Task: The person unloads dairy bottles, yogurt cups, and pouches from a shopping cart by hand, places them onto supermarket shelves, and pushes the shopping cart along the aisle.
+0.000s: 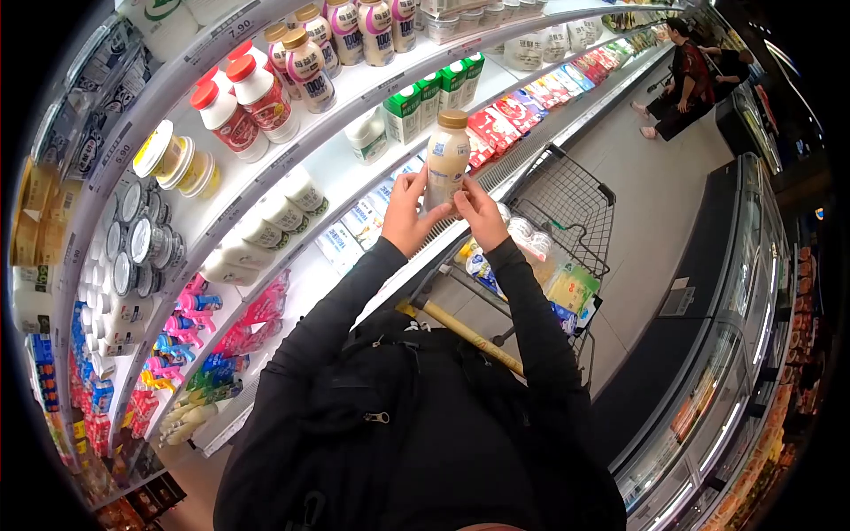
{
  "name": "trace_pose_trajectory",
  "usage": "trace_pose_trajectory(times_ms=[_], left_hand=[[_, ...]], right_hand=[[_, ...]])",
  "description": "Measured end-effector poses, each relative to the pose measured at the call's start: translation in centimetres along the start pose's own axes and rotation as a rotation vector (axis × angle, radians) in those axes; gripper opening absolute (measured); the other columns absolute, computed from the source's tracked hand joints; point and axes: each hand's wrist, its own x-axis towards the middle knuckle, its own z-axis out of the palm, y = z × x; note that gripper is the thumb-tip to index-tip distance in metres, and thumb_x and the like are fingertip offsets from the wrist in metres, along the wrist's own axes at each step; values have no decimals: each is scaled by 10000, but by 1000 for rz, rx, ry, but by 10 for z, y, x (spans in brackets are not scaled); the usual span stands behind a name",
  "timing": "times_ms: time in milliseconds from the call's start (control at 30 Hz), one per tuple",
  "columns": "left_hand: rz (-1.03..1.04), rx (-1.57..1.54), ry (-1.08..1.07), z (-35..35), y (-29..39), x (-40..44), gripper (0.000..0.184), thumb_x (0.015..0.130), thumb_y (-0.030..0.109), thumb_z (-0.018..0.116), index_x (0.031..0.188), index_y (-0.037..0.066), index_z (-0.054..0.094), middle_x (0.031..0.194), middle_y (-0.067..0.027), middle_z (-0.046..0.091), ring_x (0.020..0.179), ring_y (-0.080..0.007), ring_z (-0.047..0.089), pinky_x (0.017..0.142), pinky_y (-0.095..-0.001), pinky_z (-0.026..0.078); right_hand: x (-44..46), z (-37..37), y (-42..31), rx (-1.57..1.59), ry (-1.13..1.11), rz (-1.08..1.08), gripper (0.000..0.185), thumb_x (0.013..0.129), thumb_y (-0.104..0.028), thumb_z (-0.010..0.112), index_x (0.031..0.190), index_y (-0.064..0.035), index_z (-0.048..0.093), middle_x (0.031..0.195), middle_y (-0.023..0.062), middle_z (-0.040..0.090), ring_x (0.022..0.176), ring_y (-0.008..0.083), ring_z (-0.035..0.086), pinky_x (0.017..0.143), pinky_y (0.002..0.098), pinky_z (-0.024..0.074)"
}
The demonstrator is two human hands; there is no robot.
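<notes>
Between my two hands I hold a cream-coloured plastic bottle (445, 159) with a tan cap, upright in front of the shelves. My left hand (412, 215) grips its lower left side, and my right hand (481, 212) presses against its lower right side. Part of the bottle's base is hidden behind the fingers. Similar tan-capped bottles (347, 31) stand on the shelf above. Green cartons (405, 113) and a white bottle (367, 137) are on the shelf just behind.
A wire shopping cart (558, 190) with packaged goods (540, 252) stands beyond my right arm, its yellow handle (469, 336) close to my body. Red-capped bottles (266, 93) and tubs (181, 164) line the shelves at left. Freezer cases (699, 389) run along the right. Two people (686, 80) are farther down the aisle.
</notes>
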Motion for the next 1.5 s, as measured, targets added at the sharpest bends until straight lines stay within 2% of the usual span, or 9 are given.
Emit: trace_pose_trajectory(times_ms=[67,200,333,533,733,1100,1267,1400,1500], left_hand=[[62,61,143,-22,-1,25,795,829,108,814,1529,17,450,1234,-185,560,1146,-343,569,964,-418,490],[114,21,407,-61,4,82,741,800,-75,739,1474,35,451,1238,-188,650,1156,-375,606,992,-426,504],[253,239,525,-92,-12,129,697,809,-158,639,1458,12,451,1371,-250,493,1248,-399,556,996,-436,506],[258,257,413,-110,-45,158,825,821,-112,599,1568,-85,248,1452,-305,451,1350,-449,476,1139,-467,396],[104,13,274,-113,-62,172,850,851,-38,544,1570,-154,105,1576,-398,282,1506,-464,301,1243,-456,265],[89,73,175,-109,-79,168,794,880,-7,523,1563,-154,145,1619,-417,156,1549,-489,161,1276,-456,170],[96,81,197,-104,-73,159,793,891,17,550,1569,-135,169,1624,-412,154,1551,-486,161,1271,-463,185],[125,91,208,-103,-65,145,824,925,93,651,1583,-93,192,1626,-393,186,1541,-476,209,1259,-461,227],[131,98,144,-105,-64,144,803,930,87,636,1581,-88,200,1629,-386,187,1537,-473,224,1258,-457,234]], right_hand=[[44,14,-24,-156,-42,-42,535,1042,-241,635,1489,-4,462,1371,133,587,1167,217,622,910,335,539],[129,46,-60,-318,-71,-282,622,957,-211,744,1468,-2,460,1325,141,577,1200,261,623,914,359,548],[192,83,-82,-415,19,-406,613,883,-184,807,1363,34,495,1245,179,581,1135,294,658,928,402,559],[249,106,-82,-650,167,-362,549,877,-303,785,1242,28,543,1239,230,595,1096,390,630,925,456,518],[267,121,-84,-1104,210,-241,519,892,-367,750,1244,-23,585,1230,176,653,1197,398,549,1025,481,455],[284,126,-71,-1132,296,-254,545,895,-416,731,1255,-24,612,1197,196,689,1172,402,579,1016,486,470],[268,113,-75,-832,128,-283,576,883,-337,743,1328,-4,594,1206,222,689,1170,417,605,1031,463,475],[218,85,-77,-774,198,-477,545,901,-218,762,1366,6,588,1270,180,675,1216,317,641,1016,403,510],[158,63,-80,-631,275,-397,458,891,-158,758,1297,-3,614,1217,167,654,1147,298,632,978,389,498]])
